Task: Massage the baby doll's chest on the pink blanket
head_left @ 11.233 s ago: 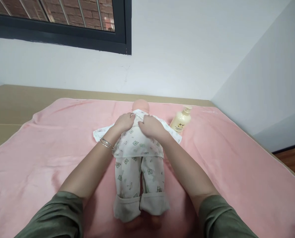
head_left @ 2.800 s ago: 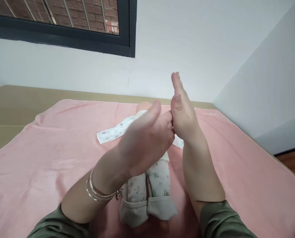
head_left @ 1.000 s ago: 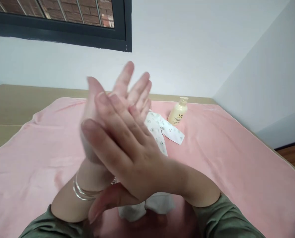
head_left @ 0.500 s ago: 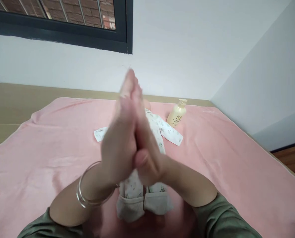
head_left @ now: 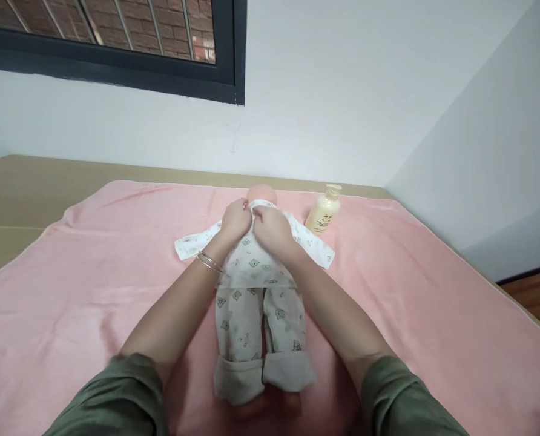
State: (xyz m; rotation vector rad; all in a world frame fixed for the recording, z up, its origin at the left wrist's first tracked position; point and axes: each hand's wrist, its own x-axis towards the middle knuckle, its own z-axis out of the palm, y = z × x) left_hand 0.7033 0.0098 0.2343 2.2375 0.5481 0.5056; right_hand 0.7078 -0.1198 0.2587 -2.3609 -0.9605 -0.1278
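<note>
A baby doll (head_left: 263, 193) lies on its back, its feet toward me. It wears a white printed top (head_left: 256, 266) with the sleeves spread out, and matching trousers (head_left: 243, 321) with turned-up cuffs. At the neck of the top, my left hand (head_left: 237, 219), with silver bangles (head_left: 210, 262) on its wrist, is closed on the fabric. Close beside it, my right hand (head_left: 272, 229) also has its fingers curled at the collar, pinching the top. My fingers partly hide the neckline, and the doll's face does not show clearly.
A pink blanket (head_left: 129, 266) covers most of the wooden surface (head_left: 34, 188). To the right of the doll's head stands a pale yellow pump bottle (head_left: 323, 210). Behind is a white wall (head_left: 324, 91) with a dark-framed window (head_left: 233, 54).
My hands were pressed together, palm to palm, in front of me. They have parted, moved down and away from me, and taken hold of the top at the collar.
</note>
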